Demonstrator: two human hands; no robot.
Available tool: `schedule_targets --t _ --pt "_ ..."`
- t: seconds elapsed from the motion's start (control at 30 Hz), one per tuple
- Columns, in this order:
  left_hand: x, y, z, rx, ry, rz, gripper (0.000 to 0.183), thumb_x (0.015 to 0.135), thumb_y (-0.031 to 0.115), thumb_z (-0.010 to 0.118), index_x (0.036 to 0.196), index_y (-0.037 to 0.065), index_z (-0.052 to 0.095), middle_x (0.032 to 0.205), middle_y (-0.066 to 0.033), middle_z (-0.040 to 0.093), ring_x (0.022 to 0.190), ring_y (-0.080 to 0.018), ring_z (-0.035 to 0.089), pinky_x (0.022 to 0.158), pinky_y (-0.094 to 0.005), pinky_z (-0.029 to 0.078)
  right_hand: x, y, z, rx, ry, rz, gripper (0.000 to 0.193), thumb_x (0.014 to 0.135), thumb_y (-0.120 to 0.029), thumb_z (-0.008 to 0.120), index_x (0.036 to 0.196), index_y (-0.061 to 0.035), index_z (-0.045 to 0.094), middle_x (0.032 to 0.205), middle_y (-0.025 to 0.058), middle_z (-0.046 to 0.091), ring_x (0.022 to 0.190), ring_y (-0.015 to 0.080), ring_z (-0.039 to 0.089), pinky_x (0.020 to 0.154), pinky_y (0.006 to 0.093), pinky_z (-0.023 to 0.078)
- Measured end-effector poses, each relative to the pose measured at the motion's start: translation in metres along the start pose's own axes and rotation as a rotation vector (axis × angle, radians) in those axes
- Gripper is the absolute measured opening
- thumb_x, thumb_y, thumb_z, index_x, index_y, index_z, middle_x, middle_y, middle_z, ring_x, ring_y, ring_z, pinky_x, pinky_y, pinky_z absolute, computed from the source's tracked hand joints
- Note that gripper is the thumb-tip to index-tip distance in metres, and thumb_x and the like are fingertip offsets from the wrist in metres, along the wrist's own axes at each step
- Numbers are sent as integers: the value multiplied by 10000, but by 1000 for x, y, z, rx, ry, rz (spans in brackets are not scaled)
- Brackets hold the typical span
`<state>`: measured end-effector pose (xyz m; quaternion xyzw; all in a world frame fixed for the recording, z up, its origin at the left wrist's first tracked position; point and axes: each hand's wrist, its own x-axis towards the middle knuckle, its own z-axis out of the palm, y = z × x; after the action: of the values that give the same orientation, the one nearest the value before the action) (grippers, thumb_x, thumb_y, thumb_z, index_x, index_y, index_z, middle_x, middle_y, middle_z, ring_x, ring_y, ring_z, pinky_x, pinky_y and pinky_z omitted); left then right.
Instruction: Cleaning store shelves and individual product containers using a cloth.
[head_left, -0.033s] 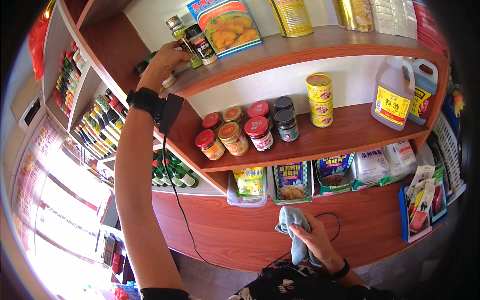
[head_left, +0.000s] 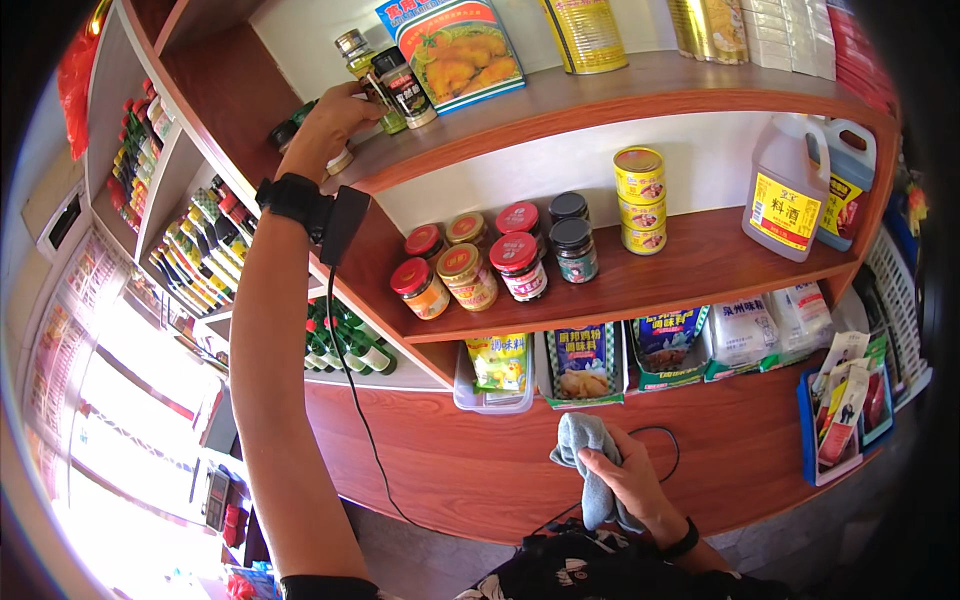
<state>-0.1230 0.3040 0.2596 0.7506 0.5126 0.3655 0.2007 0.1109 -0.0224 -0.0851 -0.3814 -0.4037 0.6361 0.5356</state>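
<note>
My left hand (head_left: 333,125) reaches up to the left end of the upper shelf (head_left: 640,92). Its fingers curl against the side of a small spice bottle (head_left: 356,58) with a clear cap and greenish contents; the thumb is hidden. A black-capped spice bottle (head_left: 407,92) stands just right of it. Under the same hand, the base of another small jar (head_left: 340,161) partly shows, and dark caps (head_left: 284,134) stick out at its left. Low in front of my body, my right hand (head_left: 628,474) is closed round a bunched grey-blue cloth (head_left: 588,462).
Several sauce jars (head_left: 466,278), stacked yellow cans (head_left: 640,200) and large jugs (head_left: 786,188) stand on the middle shelf. Seasoning bags in bins (head_left: 584,362) sit below. A black cable (head_left: 358,400) hangs from my left wrist. Bottles (head_left: 205,250) fill the side shelves.
</note>
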Motion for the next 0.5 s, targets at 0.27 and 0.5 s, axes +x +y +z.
schedule_targets --t 0.27,0.5 --pt "4 -2 10 19 11 23 501 790 45 648 1238 -110 486 1148 -160 592 1035 -211 590 862 -290 509 -3 0 1 -81 -11 -28 320 894 -133 626 1172 4 548 851 16 606 730 61 544 627 233 446" --pt "17 -16 14 99 74 70 495 806 73 652 1235 -110 485 1097 -161 615 958 -209 625 843 -283 522 -4 0 2 -54 10 3 309 883 -107 626 1168 -1 567 873 -8 598 746 47 523 648 219 436"
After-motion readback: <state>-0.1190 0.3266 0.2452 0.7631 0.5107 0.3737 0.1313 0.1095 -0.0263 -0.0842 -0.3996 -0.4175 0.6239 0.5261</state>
